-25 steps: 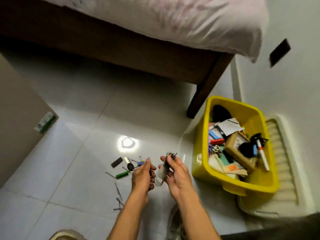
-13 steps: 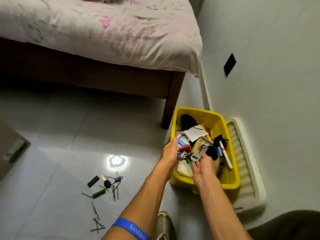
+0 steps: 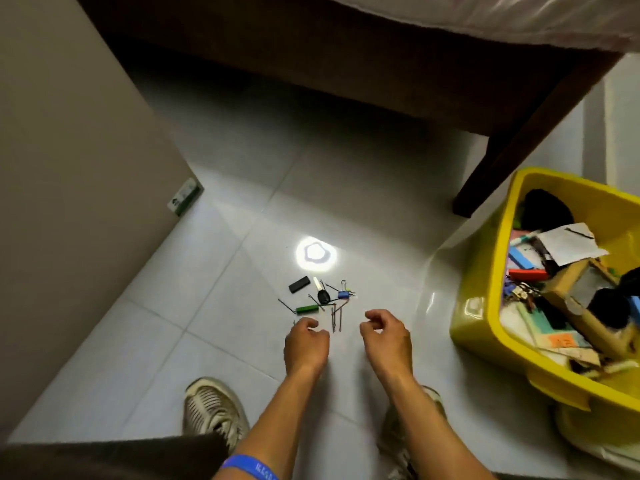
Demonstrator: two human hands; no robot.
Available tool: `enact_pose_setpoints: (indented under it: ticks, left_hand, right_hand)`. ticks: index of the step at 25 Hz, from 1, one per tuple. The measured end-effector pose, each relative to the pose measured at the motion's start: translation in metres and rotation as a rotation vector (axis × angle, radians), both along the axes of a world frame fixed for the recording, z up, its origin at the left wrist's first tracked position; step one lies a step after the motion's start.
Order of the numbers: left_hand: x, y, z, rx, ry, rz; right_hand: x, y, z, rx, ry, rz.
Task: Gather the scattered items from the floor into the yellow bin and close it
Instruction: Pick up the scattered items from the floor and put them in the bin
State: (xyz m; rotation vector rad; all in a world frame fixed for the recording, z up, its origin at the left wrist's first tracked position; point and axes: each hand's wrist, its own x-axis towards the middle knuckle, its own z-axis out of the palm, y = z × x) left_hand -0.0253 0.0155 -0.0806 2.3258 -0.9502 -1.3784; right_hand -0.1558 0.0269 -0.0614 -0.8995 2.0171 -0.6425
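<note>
Loosely curled and holding nothing at frame centre: left hand (image 3: 305,345), right hand (image 3: 387,337), near thin wire hairpins (image 3: 336,319); glossy plastic yellow bin (image 3: 485,289) at right.

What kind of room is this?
Most likely a bedroom. A wooden bed frame with a mattress cover stands over a tiled floor, and a yellow bin of odds and ends sits beside it.

no legible text, wristband (image 3: 251,470) print blurred

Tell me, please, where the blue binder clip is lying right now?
In the head view, the blue binder clip lies on the floor tiles at the right end of the small pile, just right of the black key.
</note>
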Motion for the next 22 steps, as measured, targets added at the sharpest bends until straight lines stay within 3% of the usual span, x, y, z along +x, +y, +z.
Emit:
enact_pose_setpoints:
  ticks: [3, 6, 11, 13, 18, 22]
  left_hand:
    - [0.045, 0.03, -0.036, 0.086, -0.182, -0.105]
    - [0.057, 0.056, -0.063, 0.029, -0.226, -0.224]
    - [0.066, 0.036, -0.087, -0.236, -0.213, -0.434]
    - [0.064, 0.016, -0.088, -0.305, -0.234, -0.467]
    - [0.048, -0.02, -0.089, -0.379, -0.236, -0.326]
    - [0.042, -0.021, -0.073, -0.356, -0.135, -0.139]
  right_hand:
    - [0.024, 0.0, -0.04, 0.245, 0.04, 0.189]
    - [0.055, 0.011, -0.065, 0.254, 0.085, 0.332]
    - [0.055, -0.014, -0.085, 0.067, 0.248, 0.122]
    - [0.043, -0.042, -0.088, 0.068, 0.317, 0.15]
    - [0.038, -0.081, -0.096, 0.084, 0.397, 0.423]
    - [0.067, -0.043, -0.098, 0.001, 0.255, 0.395]
